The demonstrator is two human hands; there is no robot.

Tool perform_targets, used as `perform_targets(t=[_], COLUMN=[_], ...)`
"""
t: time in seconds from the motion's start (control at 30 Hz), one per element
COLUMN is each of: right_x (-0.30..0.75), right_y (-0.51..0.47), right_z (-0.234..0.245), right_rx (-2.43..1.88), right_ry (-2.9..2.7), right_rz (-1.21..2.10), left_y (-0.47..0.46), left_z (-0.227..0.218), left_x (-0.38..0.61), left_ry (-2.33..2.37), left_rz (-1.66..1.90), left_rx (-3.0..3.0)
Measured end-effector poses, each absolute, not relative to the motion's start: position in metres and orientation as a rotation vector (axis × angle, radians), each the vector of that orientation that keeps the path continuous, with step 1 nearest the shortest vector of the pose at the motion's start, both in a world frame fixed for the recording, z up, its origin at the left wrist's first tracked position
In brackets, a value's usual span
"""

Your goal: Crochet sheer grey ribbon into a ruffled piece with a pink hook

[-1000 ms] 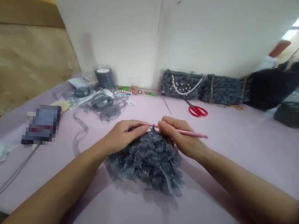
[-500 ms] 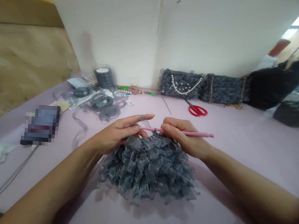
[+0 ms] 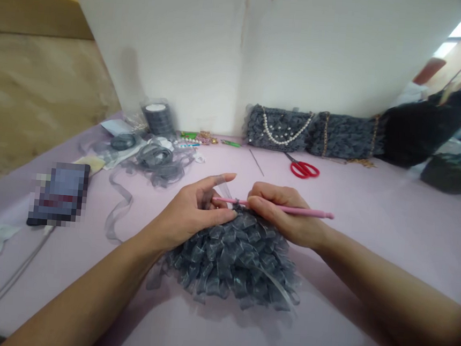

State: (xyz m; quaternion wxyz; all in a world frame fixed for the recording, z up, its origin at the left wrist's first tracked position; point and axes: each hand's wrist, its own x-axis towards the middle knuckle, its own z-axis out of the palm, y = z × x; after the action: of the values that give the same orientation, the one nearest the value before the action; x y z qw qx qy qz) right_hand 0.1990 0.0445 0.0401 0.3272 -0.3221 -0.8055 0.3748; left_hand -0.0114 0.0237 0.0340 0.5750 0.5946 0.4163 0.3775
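Lying on the near middle of the lilac table (image 3: 372, 217), the grey ribbon piece (image 3: 233, 259) is pinched at its far edge by the left hand (image 3: 194, 213), forefinger stretched out. Just right, the right hand (image 3: 287, 215) grips a pink crochet hook (image 3: 279, 208). Farther off lie red scissors (image 3: 304, 170) and two grey bags (image 3: 310, 132).

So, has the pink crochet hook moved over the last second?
Yes. The pink crochet hook, held by the right hand, has slid rightward: its butt end now reaches further past the red scissors.
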Motion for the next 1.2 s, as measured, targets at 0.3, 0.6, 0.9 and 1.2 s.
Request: perform_targets(t=[0.3,0.6,0.9,1.2], right_x=[0.204,0.212,0.206,0.177], right_y=[0.045,0.049,0.042,0.024], right_z=[0.042,0.053,0.057,0.026], right_rx=[-0.863,-0.851,-0.822,-0.834], right_ry=[-2.137,-2.350,-2.448,-2.392], right_rz=[0.964,0.963,0.675,-0.368], left_y=[0.025,0.028,0.021,0.017], left_z=[0.037,0.038,0.038,0.028], left_x=[-0.017,-0.019,-0.012,0.004], left_ry=[1.057,1.144,1.296,1.283], left_rz=[0.857,0.877,0.995,1.233], left_rx=[1.635,1.689,1.942,1.572])
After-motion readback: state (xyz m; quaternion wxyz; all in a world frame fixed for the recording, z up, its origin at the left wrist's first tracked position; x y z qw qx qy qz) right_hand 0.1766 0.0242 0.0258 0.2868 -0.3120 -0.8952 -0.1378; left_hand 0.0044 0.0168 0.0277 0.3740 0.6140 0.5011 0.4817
